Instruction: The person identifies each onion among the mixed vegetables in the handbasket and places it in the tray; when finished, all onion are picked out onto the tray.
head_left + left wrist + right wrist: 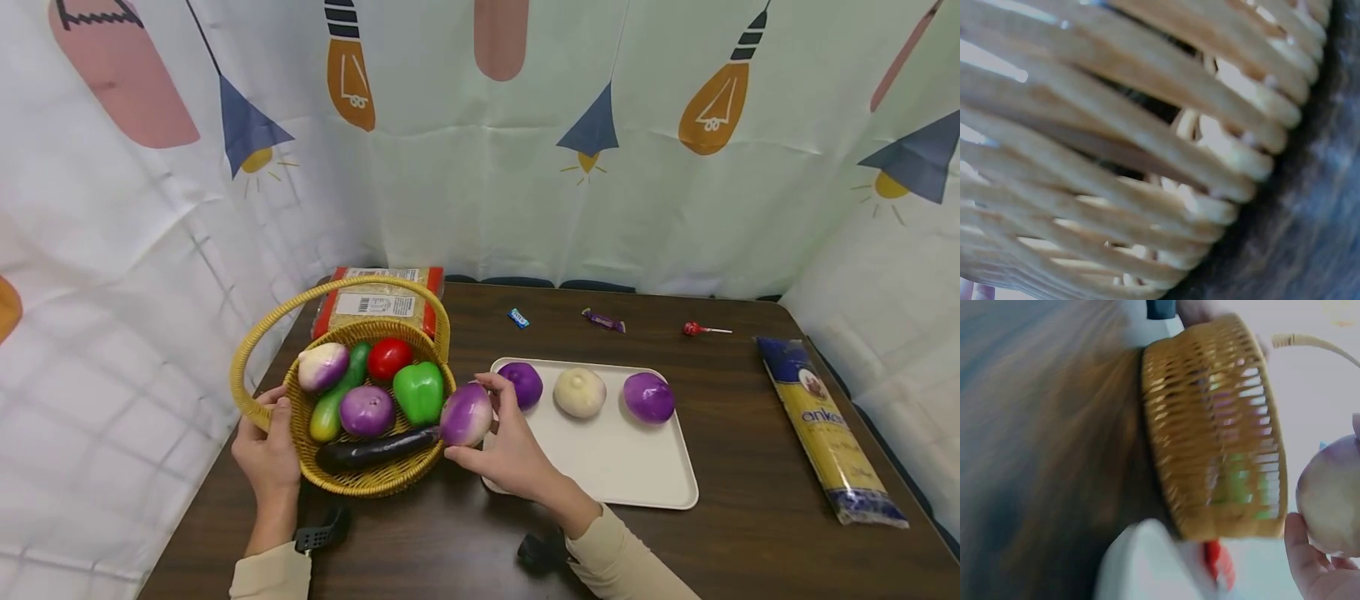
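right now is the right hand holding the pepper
No, the right hand holds a purple-white vegetable, while the green pepper lies in the basket.

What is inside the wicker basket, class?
Visible inside the basket: a white-and-purple vegetable, a cucumber, a red tomato, a green pepper, a round purple vegetable and a dark eggplant. Whatever lies beneath them is covered and cannot be seen.

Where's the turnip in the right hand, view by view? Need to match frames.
Head: turnip just left of and below picture centre, in the right hand, at the right rim of the basket.
Left wrist: not in it.
Right wrist: at the right edge, below mid-height, cut off by the frame.
Shared landmark: basket, in all three.
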The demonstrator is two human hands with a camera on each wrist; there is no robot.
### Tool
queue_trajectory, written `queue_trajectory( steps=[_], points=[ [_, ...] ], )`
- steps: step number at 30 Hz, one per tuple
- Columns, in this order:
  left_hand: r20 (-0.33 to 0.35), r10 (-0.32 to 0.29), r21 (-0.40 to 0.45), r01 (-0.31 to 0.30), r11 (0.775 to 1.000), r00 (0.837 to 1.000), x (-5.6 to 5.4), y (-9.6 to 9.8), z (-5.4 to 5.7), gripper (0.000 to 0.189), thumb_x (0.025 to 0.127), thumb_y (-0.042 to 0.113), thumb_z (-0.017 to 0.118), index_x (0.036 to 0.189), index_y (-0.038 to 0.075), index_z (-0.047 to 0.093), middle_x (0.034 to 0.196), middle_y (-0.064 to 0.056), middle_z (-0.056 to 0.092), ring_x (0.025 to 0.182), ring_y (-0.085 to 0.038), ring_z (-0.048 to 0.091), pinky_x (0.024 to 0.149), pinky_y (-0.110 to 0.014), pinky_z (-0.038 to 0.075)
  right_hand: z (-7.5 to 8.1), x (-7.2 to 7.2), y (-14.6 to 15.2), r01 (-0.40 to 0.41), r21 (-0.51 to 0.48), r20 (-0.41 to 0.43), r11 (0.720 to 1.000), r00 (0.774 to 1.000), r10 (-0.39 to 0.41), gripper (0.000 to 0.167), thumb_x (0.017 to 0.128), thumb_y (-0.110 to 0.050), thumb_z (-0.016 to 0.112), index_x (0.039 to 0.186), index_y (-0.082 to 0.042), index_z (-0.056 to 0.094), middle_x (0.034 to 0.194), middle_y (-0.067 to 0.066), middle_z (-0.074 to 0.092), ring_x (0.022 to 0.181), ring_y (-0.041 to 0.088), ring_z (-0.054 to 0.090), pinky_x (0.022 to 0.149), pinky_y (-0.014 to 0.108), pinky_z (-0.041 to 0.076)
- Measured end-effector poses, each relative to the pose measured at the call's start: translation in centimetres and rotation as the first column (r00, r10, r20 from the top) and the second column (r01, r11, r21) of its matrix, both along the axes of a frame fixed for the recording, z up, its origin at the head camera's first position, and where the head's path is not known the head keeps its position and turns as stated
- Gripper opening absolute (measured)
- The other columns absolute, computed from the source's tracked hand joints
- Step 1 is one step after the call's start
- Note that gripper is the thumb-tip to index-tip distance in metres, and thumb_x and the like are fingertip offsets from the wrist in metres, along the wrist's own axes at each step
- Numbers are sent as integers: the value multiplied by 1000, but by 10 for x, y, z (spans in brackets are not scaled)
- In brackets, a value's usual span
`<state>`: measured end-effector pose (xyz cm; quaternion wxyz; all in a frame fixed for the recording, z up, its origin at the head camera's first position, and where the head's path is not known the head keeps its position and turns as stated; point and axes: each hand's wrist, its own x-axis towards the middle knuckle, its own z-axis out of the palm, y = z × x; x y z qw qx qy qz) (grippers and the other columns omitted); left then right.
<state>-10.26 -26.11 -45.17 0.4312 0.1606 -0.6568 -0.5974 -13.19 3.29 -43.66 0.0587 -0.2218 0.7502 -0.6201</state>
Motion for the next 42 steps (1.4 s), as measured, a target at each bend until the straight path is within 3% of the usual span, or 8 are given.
queue_trajectory(
  steps=[8, 14, 21, 25, 28, 32, 37, 42],
  points=[
    [0, 3, -17, -3, 1000, 1000, 0, 0, -1, 27, 92, 6, 62, 97, -20, 60, 102, -6, 71, 70, -5, 52, 65, -17, 40, -35, 4, 47, 59, -4, 76, 998, 995, -58, 81, 69, -14, 88, 135, -16, 41, 129, 6, 48, 112, 24, 49, 84, 38, 49],
    [-2, 4, -9, -4, 1000, 1000, 0, -2, -1, 28, 92, 7, 63, 102, -19, 62, 99, -9, 71, 69, -8, 51, 63, -17, 41, -54, 1, 68, 78, -3, -4, 997, 997, -78, 82, 69, -9, 87, 140, -12, 46, 130, 12, 44, 109, 27, 48, 78, 33, 52],
    [0, -1, 13, 1, 1000, 1000, 0, 0, -2, 25, 91, 4, 62, 101, -19, 63, 97, -4, 71, 70, -8, 53, 63, -17, 42, -62, -1, 81, 93, 78, -9, 993, 996, -93, 82, 70, -13, 88, 140, -13, 46, 134, 6, 51, 114, 26, 53, 88, 37, 47],
    [-5, -10, 20, 10, 1000, 1000, 0, -1, -2, 23, 91, 3, 61, 101, -18, 63, 97, -5, 71, 69, -10, 53, 62, -18, 43, -48, 4, 80, 89, 87, -23, 992, 996, -87, 77, 69, -6, 87, 136, -2, 48, 134, 17, 47, 117, 31, 48, 93, 49, 42],
    [-14, -13, 24, 13, 1000, 1000, 0, -1, -2, 21, 91, 3, 62, 101, -16, 65, 96, -8, 70, 69, -9, 53, 62, -17, 43, -47, 4, 79, 86, 84, -37, 993, 996, -83, 75, 69, -7, 87, 134, -5, 50, 133, 17, 41, 119, 30, 44, 95, 54, 39],
    [-27, -16, 26, 17, 1000, 999, -1, -2, -3, 23, 91, 3, 61, 100, -18, 64, 96, -9, 70, 68, -8, 52, 62, -17, 42, -64, -2, 83, 67, 83, -86, 994, 995, -60, 76, 70, -15, 89, 136, -14, 51, 133, 8, 46, 118, 23, 47, 95, 44, 43],
    [-34, -16, 33, 17, 999, 999, -3, -4, -6, 27, 91, 3, 62, 100, -22, 60, 99, -9, 71, 67, -7, 51, 61, -16, 41, -70, -5, 84, 10, 60, -131, 998, 991, -2, 72, 73, -15, 87, 136, -11, 51, 132, 7, 55, 118, 20, 53, 98, 27, 43],
    [-42, -19, 52, 21, 998, 999, -8, -10, -16, 26, 91, 2, 62, 102, -21, 61, 98, -8, 71, 67, -9, 51, 60, -17, 41, -72, -7, 84, -9, 37, -142, 999, 990, 14, 69, 73, -12, 86, 133, -10, 54, 132, 8, 55, 120, 18, 53, 99, 26, 44]
  ],
)
